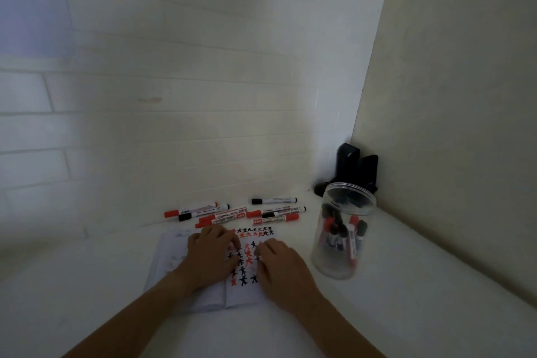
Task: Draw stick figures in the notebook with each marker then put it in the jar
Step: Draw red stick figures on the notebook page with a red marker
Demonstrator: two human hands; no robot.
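Note:
An open notebook (180, 259) lies on the white table, its right page covered with red and black stick figures. My left hand (212, 253) rests flat across the middle of the pages. My right hand (279, 264) lies on the right page with loosely bent fingers; no marker shows in either hand. Several red and black markers (232, 213) lie in a loose row just beyond the notebook. A clear plastic jar (343, 229) stands to the right of the notebook with several markers inside.
A black object (356, 167) stands in the corner behind the jar. White brick-pattern wall runs along the back and a plain wall on the right. The white table (421, 285) extends to the right of the jar.

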